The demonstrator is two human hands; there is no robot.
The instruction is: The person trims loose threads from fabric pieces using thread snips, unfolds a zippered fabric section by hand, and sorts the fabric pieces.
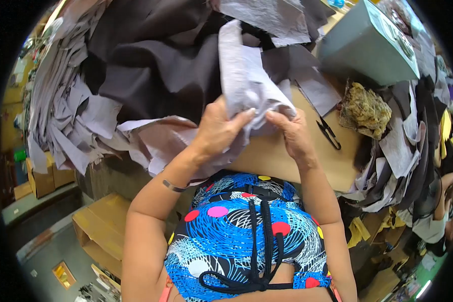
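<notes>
My left hand (pixel 220 126) is closed on a light grey fabric piece (pixel 233 65), with the thumb pressed on it. Close beside it on the right, my right hand (pixel 291 132) pinches another edge of the same fabric between thumb and fingers. The fabric stands up and folds over between the two hands, above the tan tabletop (pixel 267 153). Dark fabric (pixel 161 75) lies heaped behind and to the left. Black thread snips (pixel 328 133) lie on the table to the right of my right hand.
A grey-blue machine housing (pixel 357 45) stands at the back right. In front of it sits a clear bag of brownish material (pixel 366 110). Fabric pieces (pixel 65 110) hang over the left edge, more (pixel 400 151) over the right. A cardboard box (pixel 103 226) is lower left. Another person (pixel 435 221) is far right.
</notes>
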